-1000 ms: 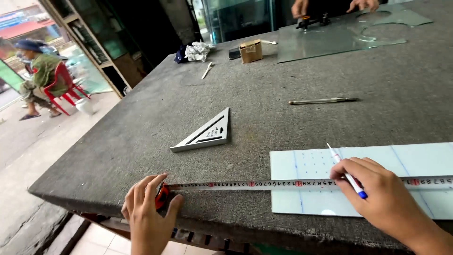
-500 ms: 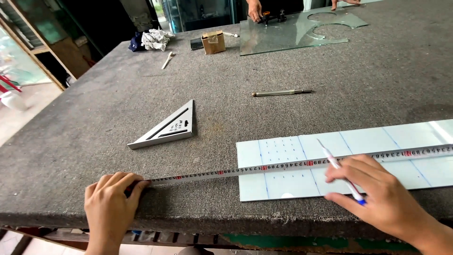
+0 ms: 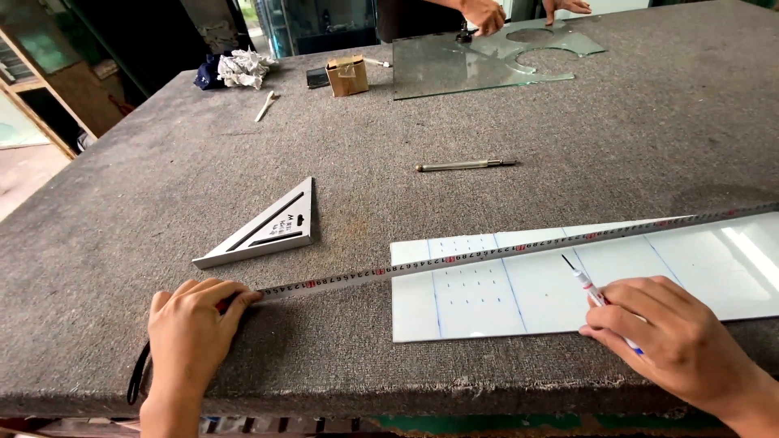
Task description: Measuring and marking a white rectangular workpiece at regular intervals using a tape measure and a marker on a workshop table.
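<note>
My left hand (image 3: 193, 327) covers the case of a tape measure at the near left edge of the grey felt table (image 3: 406, 130). Its tape (image 3: 519, 248) runs right across a white sheet (image 3: 568, 284) marked with blue lines and dots. My right hand (image 3: 675, 334) rests on the sheet's near edge, shut on a pen (image 3: 586, 284) whose tip points up toward the tape without touching it.
A metal triangle square (image 3: 268, 229) lies left of the sheet. A slim glass cutter (image 3: 465, 165) lies farther back. At the far edge are a small cardboard box (image 3: 346, 75), crumpled rags (image 3: 237, 68), and a glass pane (image 3: 479, 61) with round cut-outs under another person's hands (image 3: 487, 12).
The view has swung to the right and drawn nearer. My left hand stays on the tape case, and the tape now slants upward to the right across the sheet.
</note>
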